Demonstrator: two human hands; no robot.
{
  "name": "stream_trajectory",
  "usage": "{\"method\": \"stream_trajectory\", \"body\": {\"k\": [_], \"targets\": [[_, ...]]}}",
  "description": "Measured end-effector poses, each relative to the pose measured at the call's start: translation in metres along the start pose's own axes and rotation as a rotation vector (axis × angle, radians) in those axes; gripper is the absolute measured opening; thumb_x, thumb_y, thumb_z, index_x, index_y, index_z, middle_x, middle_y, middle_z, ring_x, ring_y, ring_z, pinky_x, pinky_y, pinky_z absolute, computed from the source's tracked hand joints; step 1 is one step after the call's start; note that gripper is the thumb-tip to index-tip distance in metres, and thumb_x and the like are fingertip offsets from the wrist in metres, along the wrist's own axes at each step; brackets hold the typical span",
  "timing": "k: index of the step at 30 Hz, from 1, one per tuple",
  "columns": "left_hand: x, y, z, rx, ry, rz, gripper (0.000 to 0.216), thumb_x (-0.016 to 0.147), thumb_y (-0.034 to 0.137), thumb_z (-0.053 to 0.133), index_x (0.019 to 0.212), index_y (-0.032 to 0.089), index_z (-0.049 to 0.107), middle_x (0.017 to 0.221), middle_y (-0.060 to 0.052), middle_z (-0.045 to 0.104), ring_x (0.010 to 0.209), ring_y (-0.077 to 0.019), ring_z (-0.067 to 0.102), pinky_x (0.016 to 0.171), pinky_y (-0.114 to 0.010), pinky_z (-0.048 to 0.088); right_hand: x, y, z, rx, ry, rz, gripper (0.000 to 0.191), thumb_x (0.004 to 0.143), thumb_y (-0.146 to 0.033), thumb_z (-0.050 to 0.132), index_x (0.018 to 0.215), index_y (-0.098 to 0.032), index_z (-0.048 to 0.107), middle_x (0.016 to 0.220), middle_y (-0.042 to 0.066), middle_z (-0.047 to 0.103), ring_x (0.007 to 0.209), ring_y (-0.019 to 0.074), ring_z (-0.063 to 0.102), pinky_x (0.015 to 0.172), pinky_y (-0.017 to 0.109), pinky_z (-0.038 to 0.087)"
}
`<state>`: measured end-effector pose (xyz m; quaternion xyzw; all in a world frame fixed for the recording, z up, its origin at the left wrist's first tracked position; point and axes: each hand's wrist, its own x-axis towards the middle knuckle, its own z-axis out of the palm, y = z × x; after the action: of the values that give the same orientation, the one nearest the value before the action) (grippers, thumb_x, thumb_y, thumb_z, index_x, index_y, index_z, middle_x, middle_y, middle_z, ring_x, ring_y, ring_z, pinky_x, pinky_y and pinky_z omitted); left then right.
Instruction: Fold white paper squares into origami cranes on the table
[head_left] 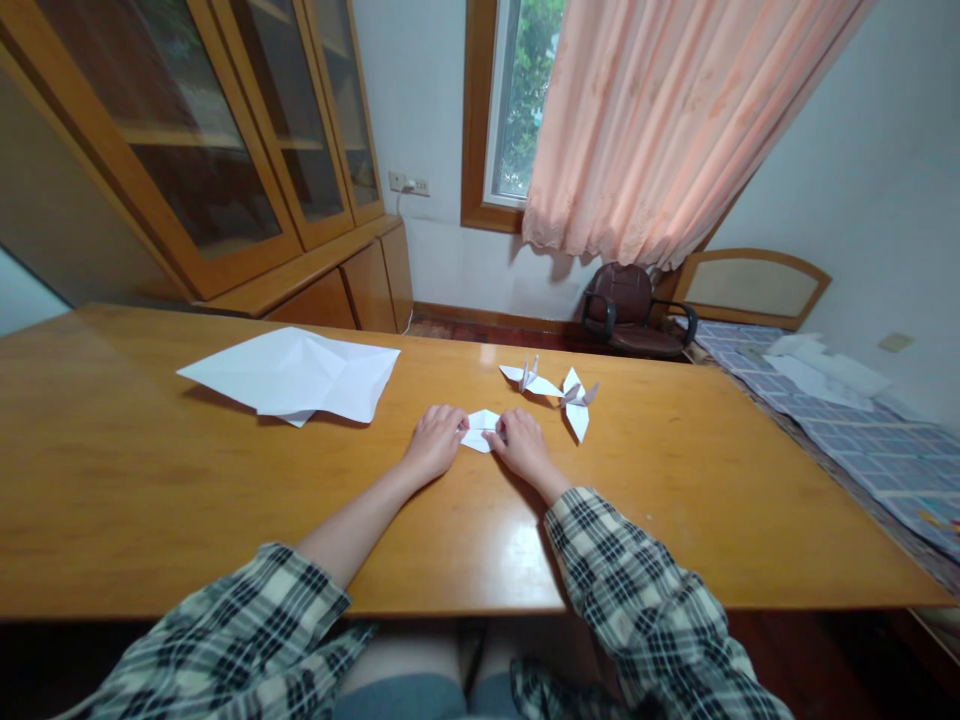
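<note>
A small folded piece of white paper (481, 432) lies on the wooden table between my two hands. My left hand (436, 440) grips its left end, fingers curled and pressed together. At the right end my right hand (520, 442) pinches the paper, with the thumb on its upper face. A crease runs across the middle of the paper, and its two ends are hidden under my fingers. Just beyond my right hand sit two folded paper cranes, one (529, 378) farther left and another (577, 402) to its right, close together or touching.
Several larger creased sheets of white paper (300, 372) lie at the table's (187, 520) far left. Past the far edge stand a brown armchair (630, 305) and a glass-door cabinet (247, 150). A bed (832, 420) is off to the right.
</note>
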<state>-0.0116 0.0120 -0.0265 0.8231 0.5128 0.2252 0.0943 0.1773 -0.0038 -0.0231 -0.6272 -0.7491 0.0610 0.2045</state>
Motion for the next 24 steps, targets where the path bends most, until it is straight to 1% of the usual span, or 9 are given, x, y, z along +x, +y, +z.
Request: {"method": "stream_trajectory", "body": {"k": [3, 6, 7, 9, 11, 13, 16, 21, 24], "targets": [[0.0, 0.002, -0.004, 0.009, -0.005, -0.004, 0.018, 0.084, 0.009, 0.045, 0.09, 0.022, 0.056, 0.095, -0.007, 0.056, 0.096, -0.0264, 0.046, 0.084, -0.039, 0.04, 0.0, 0.0, -0.001, 0.013, -0.008, 0.003, 0.021, 0.087, -0.039, 0.06, 0.084, -0.019, 0.054, 0.089, 0.006, 0.057, 0.086, 0.0218, 0.051, 0.074, 0.031, 0.035], [0.003, 0.006, -0.006, 0.023, 0.052, 0.023, 0.025, 0.081, 0.003, 0.042, 0.089, 0.022, 0.056, 0.093, -0.007, 0.055, 0.096, -0.0254, 0.046, 0.084, -0.038, 0.04, 0.001, 0.0, -0.001, 0.018, -0.017, 0.009, 0.02, 0.087, -0.039, 0.06, 0.084, -0.019, 0.054, 0.089, 0.006, 0.057, 0.087, 0.0218, 0.051, 0.074, 0.031, 0.034], [0.005, 0.007, -0.006, 0.022, 0.08, 0.034, 0.024, 0.082, 0.004, 0.043, 0.089, 0.022, 0.056, 0.094, -0.007, 0.056, 0.096, -0.0251, 0.046, 0.086, -0.038, 0.04, 0.001, 0.0, -0.001, 0.017, -0.018, 0.009, 0.02, 0.087, -0.039, 0.06, 0.084, -0.019, 0.054, 0.089, 0.006, 0.057, 0.087, 0.0217, 0.051, 0.074, 0.031, 0.034], [0.009, 0.01, -0.004, 0.011, 0.114, 0.053, 0.014, 0.086, 0.012, 0.047, 0.091, 0.021, 0.055, 0.096, -0.007, 0.056, 0.098, -0.0248, 0.046, 0.089, -0.038, 0.039, 0.001, 0.0, 0.0, 0.015, -0.017, 0.01, 0.021, 0.087, -0.039, 0.06, 0.085, -0.019, 0.054, 0.089, 0.006, 0.057, 0.087, 0.0216, 0.051, 0.074, 0.031, 0.034], [0.013, 0.013, 0.001, 0.019, 0.094, 0.058, 0.008, 0.089, 0.022, 0.05, 0.095, 0.02, 0.056, 0.097, -0.007, 0.057, 0.098, -0.025, 0.047, 0.09, -0.038, 0.039, 0.002, 0.0, 0.0, 0.012, -0.016, 0.013, 0.021, 0.087, -0.039, 0.06, 0.085, -0.019, 0.054, 0.089, 0.006, 0.057, 0.087, 0.0216, 0.051, 0.074, 0.031, 0.034], [0.016, 0.015, 0.006, 0.062, 0.041, 0.04, 0.011, 0.089, 0.027, 0.052, 0.097, 0.02, 0.056, 0.099, -0.007, 0.057, 0.099, -0.0255, 0.047, 0.09, -0.039, 0.039, 0.002, -0.001, 0.0, 0.004, -0.019, 0.015, 0.021, 0.087, -0.039, 0.06, 0.085, -0.019, 0.054, 0.09, 0.006, 0.057, 0.087, 0.0213, 0.051, 0.074, 0.03, 0.033], [0.016, 0.016, 0.01, 0.131, -0.012, 0.009, 0.013, 0.09, 0.029, 0.053, 0.099, 0.021, 0.058, 0.101, -0.007, 0.057, 0.101, -0.0257, 0.047, 0.089, -0.038, 0.039, 0.001, -0.002, -0.001, -0.013, -0.022, 0.013, 0.021, 0.088, -0.039, 0.06, 0.086, -0.019, 0.054, 0.09, 0.006, 0.057, 0.087, 0.0212, 0.05, 0.074, 0.03, 0.033], [0.015, 0.014, 0.011, 0.163, -0.026, 0.006, 0.015, 0.091, 0.03, 0.052, 0.102, 0.021, 0.058, 0.104, -0.007, 0.056, 0.103, -0.0256, 0.047, 0.089, -0.038, 0.039, -0.004, 0.0, -0.001, -0.048, 0.003, -0.043, 0.017, 0.092, -0.036, 0.055, 0.091, -0.018, 0.053, 0.095, 0.007, 0.057, 0.09, 0.0222, 0.049, 0.078, 0.032, 0.034], [0.015, 0.014, 0.01, 0.157, -0.034, 0.003, 0.016, 0.091, 0.031, 0.052, 0.103, 0.021, 0.058, 0.105, -0.007, 0.056, 0.103, -0.0255, 0.047, 0.09, -0.037, 0.038, -0.009, 0.003, -0.003, -0.134, 0.032, -0.012, 0.017, 0.092, -0.035, 0.053, 0.092, -0.018, 0.053, 0.096, 0.008, 0.056, 0.091, 0.0244, 0.048, 0.079, 0.034, 0.033]]}}
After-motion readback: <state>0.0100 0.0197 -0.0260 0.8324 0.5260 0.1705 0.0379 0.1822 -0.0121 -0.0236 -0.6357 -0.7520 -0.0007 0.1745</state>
